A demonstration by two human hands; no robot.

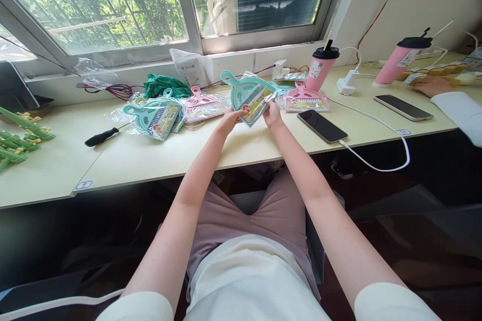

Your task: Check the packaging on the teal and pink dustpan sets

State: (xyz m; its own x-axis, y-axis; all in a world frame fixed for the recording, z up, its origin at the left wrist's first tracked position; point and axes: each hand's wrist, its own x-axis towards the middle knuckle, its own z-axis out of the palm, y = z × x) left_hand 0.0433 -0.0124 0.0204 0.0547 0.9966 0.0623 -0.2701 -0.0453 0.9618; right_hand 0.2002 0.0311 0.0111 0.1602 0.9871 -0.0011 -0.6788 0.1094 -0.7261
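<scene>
A teal dustpan point(238, 94), in clear wrap with a brush, is held up over the table point(196, 149), between its back and front edges. The left hand point(231, 119) pinches the packet's lower left side, thumb on top; the right hand point(273, 113) pinches the lower right side, its other fingers probably tucked beneath, though they are hard to make out. Just left lies a pink dustpan point(203, 104), then more teal dustpans point(150, 116), overlapping, with a green bag point(161, 85) behind them toward the back edge. A screwdriver point(101, 137) lies farther left. To the right, another pink dustpan point(307, 100) stands before a pink cup point(322, 74); a phone point(323, 126) lies near the front edge, its white cable point(387, 170) looping past that edge. Toward the table's right end are a second phone point(403, 107), a second cup point(395, 65) and a co-worker's hand point(429, 85).
</scene>
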